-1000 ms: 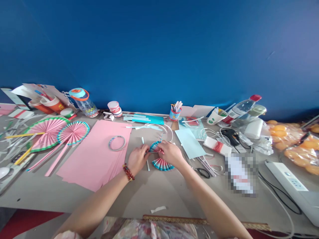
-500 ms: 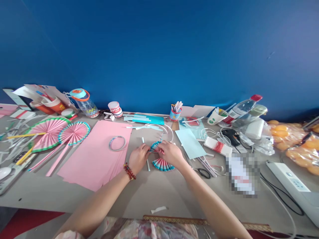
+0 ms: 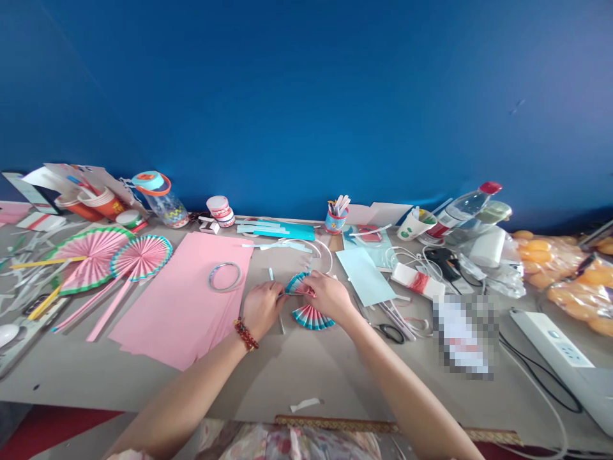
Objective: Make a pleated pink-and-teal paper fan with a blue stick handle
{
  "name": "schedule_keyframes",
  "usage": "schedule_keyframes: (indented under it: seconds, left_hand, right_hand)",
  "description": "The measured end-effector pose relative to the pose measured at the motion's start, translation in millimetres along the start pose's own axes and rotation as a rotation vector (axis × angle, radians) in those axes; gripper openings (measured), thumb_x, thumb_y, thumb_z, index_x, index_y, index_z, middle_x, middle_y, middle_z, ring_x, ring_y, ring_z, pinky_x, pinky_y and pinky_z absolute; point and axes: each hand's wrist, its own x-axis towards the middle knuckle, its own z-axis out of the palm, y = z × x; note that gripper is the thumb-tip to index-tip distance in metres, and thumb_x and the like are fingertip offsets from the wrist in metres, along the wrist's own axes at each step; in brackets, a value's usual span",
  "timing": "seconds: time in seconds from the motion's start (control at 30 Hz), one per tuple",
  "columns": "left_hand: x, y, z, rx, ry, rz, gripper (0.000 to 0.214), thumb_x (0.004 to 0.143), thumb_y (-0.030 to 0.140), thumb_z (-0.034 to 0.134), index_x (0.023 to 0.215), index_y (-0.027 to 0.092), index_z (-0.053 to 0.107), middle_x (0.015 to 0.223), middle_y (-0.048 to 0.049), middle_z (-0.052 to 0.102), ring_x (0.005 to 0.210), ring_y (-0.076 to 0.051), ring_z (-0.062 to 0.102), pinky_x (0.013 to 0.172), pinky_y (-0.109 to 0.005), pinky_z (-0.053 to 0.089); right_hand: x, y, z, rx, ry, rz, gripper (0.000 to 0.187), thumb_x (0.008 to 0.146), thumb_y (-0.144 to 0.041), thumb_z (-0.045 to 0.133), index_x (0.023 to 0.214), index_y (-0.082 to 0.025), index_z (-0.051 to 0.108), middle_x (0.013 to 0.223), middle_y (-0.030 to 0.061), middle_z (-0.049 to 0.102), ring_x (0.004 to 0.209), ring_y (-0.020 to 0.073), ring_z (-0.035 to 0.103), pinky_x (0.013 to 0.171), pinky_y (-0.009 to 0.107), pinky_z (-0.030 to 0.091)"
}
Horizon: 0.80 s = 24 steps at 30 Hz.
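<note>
A small pleated paper fan (image 3: 310, 315), pink with teal and white edges, lies on the grey table (image 3: 287, 370) in the middle. My right hand (image 3: 329, 296) rests on its upper half with fingers curled and pinched on the folds. My left hand (image 3: 261, 308), with a red bead bracelet at the wrist, is closed beside the fan's left edge and pinches it near a thin white strip (image 3: 276, 300). A large pink paper sheet (image 3: 184, 300) lies just left of my hands, with a tape ring (image 3: 225, 276) on it.
Two finished pink fans on sticks (image 3: 115, 259) lie at the left. Paper cups (image 3: 98, 201), a jar (image 3: 163, 198), tape rolls (image 3: 221, 209) and a pen cup (image 3: 336, 217) line the back. Scissors (image 3: 390, 331), cables, a bottle (image 3: 460, 207), a power strip (image 3: 555, 348) and bagged oranges (image 3: 569, 275) crowd the right.
My left hand has shifted slightly down and left along the fan's edge. My right hand stays on the fan. Nothing else has moved.
</note>
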Motion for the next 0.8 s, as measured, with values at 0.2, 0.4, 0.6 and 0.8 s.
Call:
schedule_keyframes:
  seconds: [0.2,0.4,0.6,0.8]
  left_hand:
    - [2.1,0.1,-0.9,-0.033,0.02,0.002,0.005,0.092,0.025,0.063,0.092,0.02,0.063,0.089,-0.0034,0.068,0.088,-0.021,0.063,0.074,-0.031,0.042]
    - [0.8,-0.9,-2.5,-0.051,0.031,0.017,0.002,0.091,0.021,0.062,0.09,0.02,0.061,0.092,-0.003,0.066,0.089,-0.02,0.061,0.077,-0.031,0.043]
    - [-1.4,1.0,-5.5,-0.031,0.025,0.051,0.007,0.093,0.02,0.057,0.089,0.02,0.063,0.092,-0.0043,0.064,0.09,-0.021,0.06,0.078,-0.033,0.043]
    - [-2.9,1.8,-6.1,-0.049,0.028,0.063,0.007,0.093,0.016,0.055,0.091,0.02,0.061,0.093,-0.0046,0.065,0.09,-0.021,0.06,0.08,-0.033,0.044]
  right_hand:
    - [0.0,0.1,-0.5,0.0,0.004,-0.003,0.014,0.08,-0.019,0.057,0.09,-0.026,0.065,0.1,0.0004,0.065,0.089,0.0173,0.06,0.064,0.025,0.031]
    - [-0.8,-0.4,-1.5,-0.007,-0.003,0.002,0.013,0.084,-0.022,0.058,0.093,-0.026,0.066,0.101,0.0012,0.065,0.089,0.0173,0.06,0.065,0.026,0.032]
    - [-1.9,-1.2,-2.6,-0.007,-0.001,-0.008,0.01,0.086,-0.025,0.06,0.093,-0.025,0.066,0.101,0.0013,0.064,0.091,0.0173,0.059,0.068,0.025,0.033]
    - [-3.2,0.1,-3.1,0.008,0.009,-0.012,0.008,0.089,-0.03,0.062,0.093,-0.024,0.066,0.099,0.0011,0.064,0.091,0.0169,0.06,0.068,0.025,0.033]
